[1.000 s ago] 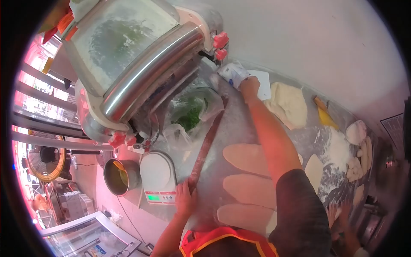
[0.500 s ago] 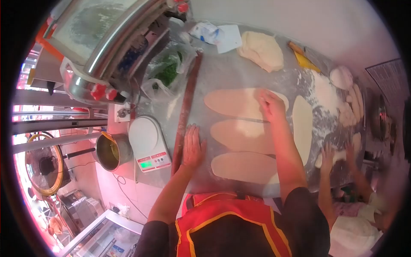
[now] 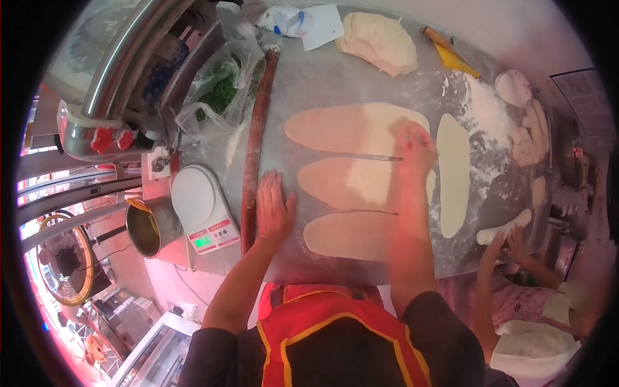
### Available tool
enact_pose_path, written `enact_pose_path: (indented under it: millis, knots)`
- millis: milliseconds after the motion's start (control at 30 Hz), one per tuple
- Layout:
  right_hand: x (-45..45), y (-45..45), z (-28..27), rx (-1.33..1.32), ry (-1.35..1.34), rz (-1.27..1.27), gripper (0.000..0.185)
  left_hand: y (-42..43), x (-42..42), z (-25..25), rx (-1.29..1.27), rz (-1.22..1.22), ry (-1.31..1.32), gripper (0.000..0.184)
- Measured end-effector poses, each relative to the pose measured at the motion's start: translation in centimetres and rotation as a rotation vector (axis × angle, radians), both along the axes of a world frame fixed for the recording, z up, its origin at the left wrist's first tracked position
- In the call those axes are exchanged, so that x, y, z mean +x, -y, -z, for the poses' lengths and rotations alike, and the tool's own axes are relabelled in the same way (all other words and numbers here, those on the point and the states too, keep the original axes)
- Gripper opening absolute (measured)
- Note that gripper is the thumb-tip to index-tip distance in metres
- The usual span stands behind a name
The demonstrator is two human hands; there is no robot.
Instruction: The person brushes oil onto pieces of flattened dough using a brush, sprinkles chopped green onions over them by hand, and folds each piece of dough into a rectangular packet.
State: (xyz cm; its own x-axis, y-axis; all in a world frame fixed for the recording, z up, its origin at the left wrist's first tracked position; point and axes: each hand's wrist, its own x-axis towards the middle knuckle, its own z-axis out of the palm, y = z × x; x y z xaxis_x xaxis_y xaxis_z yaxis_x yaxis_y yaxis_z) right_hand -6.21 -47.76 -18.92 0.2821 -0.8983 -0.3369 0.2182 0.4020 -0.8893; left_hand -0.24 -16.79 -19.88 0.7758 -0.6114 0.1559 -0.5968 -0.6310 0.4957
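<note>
My left hand [image 3: 273,205] lies flat on the metal worktop, fingers spread, beside a long wooden rolling pin [image 3: 259,122]. My right hand [image 3: 414,143] is over the right end of the upper flat oval of dough [image 3: 342,128]; its fingers are curled and blurred, and anything between them is too small to make out. Below that oval lie a middle dough oval [image 3: 342,180] and a lower one [image 3: 348,235]. Another long dough piece [image 3: 454,174] stretches crosswise to the right of my hand.
A scale [image 3: 196,200], a pot [image 3: 151,229], a bag of greens [image 3: 222,93] and a roller machine [image 3: 97,109] are at left. A dough lump [image 3: 379,42], white packet [image 3: 284,20] and yellow scraper [image 3: 456,61] sit at the back. At right, a co-worker's hands [image 3: 506,242] touch a dough roll [image 3: 483,236].
My right hand has left the white packet and come down over the upper dough oval. My left hand has let go of the rolling pin and now lies flat. The view has shifted.
</note>
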Motion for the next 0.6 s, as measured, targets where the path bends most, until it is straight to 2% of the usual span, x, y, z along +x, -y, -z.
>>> enact_pose_path:
  millis: [67, 100, 167, 200, 267, 433, 533, 600]
  knots:
    - [-1.3, 1.2, 0.2, -0.117, -0.129, 0.075, 0.017, 0.1, 0.0, -0.1, -0.008, -0.001, -0.009, 0.053]
    - [-0.7, 0.7, 1.9, -0.121, 0.117, 0.084, 0.018, 0.1, -0.1, -0.1, -0.006, -0.005, -0.008, 0.053]
    - [1.5, -2.1, 1.7, -0.12, 0.027, -0.063, 0.021, 0.2, -0.1, 0.0, -0.003, -0.013, -0.004, 0.052]
    - [2.8, -3.9, -0.3, -0.051, -0.116, -0.229, 0.019, 0.3, -0.1, 0.0, -0.005, -0.007, -0.003, 0.052]
    - [3.9, -5.5, -0.7, 0.0, 0.008, -0.36, 0.019, 0.3, 0.0, -0.2, -0.008, 0.006, 0.002, 0.05]
    - [-1.5, 0.2, 0.0, 0.039, 0.075, 0.028, 0.019, 0.3, 0.1, -0.1, -0.013, 0.01, 0.0, 0.05]
    - [-5.6, 1.5, -0.6, 0.019, -0.153, 0.012, 0.023, 0.3, -0.1, -0.1, -0.014, 0.002, 0.026, 0.049]
    - [-7.6, 0.6, -1.2, 0.015, -0.161, 0.007, 0.023, 0.1, -0.4, -0.1, -0.009, 0.006, 0.038, 0.048]
